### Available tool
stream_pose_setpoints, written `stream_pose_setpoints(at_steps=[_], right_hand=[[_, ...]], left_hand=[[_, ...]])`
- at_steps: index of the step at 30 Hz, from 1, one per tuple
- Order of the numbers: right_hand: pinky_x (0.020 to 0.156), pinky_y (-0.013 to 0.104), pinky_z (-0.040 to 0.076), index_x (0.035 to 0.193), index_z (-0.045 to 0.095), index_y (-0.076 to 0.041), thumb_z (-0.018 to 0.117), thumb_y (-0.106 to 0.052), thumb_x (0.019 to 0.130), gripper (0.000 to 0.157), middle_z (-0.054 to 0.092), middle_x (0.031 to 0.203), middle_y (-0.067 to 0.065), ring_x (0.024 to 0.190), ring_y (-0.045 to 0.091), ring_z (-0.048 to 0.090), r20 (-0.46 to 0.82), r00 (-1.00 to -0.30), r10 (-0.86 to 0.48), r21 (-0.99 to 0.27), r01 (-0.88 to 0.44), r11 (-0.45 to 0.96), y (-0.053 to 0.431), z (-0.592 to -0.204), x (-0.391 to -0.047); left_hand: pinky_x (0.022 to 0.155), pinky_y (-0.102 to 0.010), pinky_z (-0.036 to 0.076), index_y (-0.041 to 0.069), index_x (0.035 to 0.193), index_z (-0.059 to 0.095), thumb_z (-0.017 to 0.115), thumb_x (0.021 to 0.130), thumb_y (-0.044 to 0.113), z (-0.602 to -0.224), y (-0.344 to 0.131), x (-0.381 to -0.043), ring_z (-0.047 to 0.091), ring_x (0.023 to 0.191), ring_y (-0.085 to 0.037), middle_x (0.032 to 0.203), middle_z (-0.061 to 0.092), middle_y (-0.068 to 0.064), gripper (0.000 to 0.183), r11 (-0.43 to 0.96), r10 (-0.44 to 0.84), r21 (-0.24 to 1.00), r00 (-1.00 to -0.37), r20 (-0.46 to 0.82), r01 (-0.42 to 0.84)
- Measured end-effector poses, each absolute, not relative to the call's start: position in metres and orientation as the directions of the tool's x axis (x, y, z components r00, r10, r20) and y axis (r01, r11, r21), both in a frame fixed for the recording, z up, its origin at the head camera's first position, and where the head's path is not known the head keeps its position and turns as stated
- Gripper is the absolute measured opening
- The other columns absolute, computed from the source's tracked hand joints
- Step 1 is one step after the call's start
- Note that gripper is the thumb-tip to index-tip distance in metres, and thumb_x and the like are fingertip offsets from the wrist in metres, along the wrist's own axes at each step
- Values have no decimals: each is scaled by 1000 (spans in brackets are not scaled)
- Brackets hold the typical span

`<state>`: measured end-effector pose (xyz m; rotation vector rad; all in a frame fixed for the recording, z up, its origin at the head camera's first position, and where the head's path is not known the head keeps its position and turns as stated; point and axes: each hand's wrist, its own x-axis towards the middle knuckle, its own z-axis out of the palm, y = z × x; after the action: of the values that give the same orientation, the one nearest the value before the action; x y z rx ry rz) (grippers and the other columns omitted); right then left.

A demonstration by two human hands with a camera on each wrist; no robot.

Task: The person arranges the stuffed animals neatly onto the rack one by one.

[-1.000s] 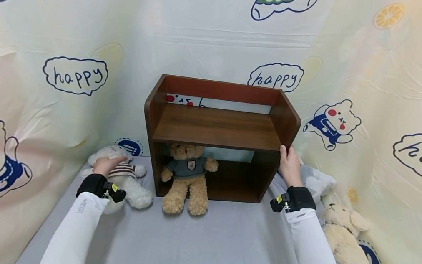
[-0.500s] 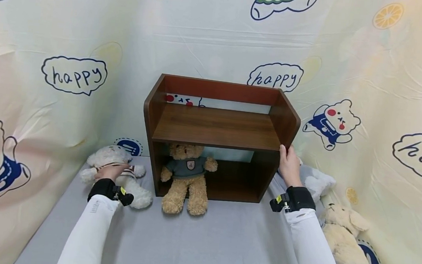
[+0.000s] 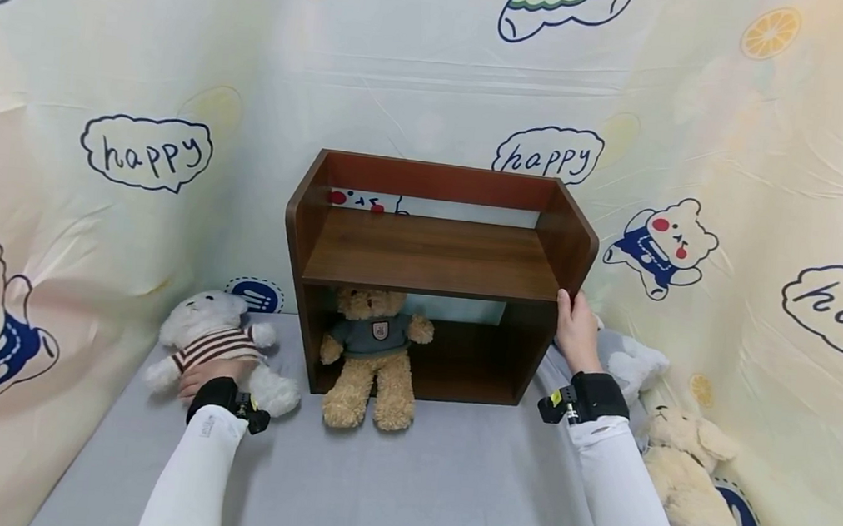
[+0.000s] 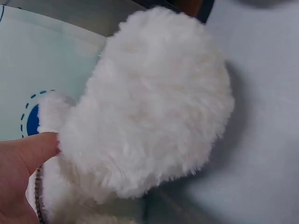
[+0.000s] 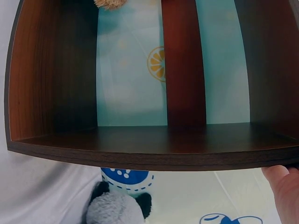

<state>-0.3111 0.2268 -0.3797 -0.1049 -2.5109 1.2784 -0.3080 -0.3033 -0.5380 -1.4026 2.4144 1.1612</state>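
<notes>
In the head view my left hand (image 3: 212, 374) grips a white plush bear (image 3: 200, 317) in a brown-striped shirt at its lower body. In the left wrist view the thumb of that left hand (image 4: 23, 170) presses into its fur, while the other fingers are hidden. My right hand (image 3: 578, 335) holds the right side panel of a dark brown two-tier wooden shelf (image 3: 433, 256), thumb at the front edge. A tan teddy bear (image 3: 379, 376) in a blue-grey shirt sits in the lower tier's left part, legs sticking out in front.
Beyond my right hand lies a grey plush toy (image 3: 631, 365), showing dark ears in the right wrist view. A beige plush dog (image 3: 695, 487) lies at the table's right side. Printed cloth (image 3: 407, 86) hangs behind and at both sides of the grey table (image 3: 401, 495).
My left hand has slid down from the white bear's upper body to its lower body and gripped it. The bear has shifted left and tilted. My right hand stays on the shelf.
</notes>
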Motion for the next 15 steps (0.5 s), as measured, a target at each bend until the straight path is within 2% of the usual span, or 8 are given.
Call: stream_pose_setpoints(at_steps=[2,5,15], right_hand=[[92,49,38,134,35,0,29,-40,98,53,43,133,23,106,35,45,255,-945,207,-794,-82,603,227,-380,-311],[91,49,38,133,35,0,29,-40,99,53,44,132,24,105,35,45,257,-943,211,-791,-79,607,226,-380,-311],[93,50,37,132,36,2,29,-38,99,52,44,131,25,108,36,46,273,-938,216,-784,-87,615,227,-380,-311]], left_hand=[[105,-59,7,-24,129,-14,65,71,47,-547,-306,-310,1,128,-56,135,-3,-47,122,235,-721,568,-533,-442,-789],[105,-60,6,-23,129,-19,65,72,48,-554,-310,-312,0,128,-55,135,-6,-46,123,208,-710,568,-522,-472,-797],[100,-63,16,-23,123,-27,57,77,47,-554,-312,-301,7,124,-58,132,-9,-48,119,292,-610,564,-605,-512,-772]])
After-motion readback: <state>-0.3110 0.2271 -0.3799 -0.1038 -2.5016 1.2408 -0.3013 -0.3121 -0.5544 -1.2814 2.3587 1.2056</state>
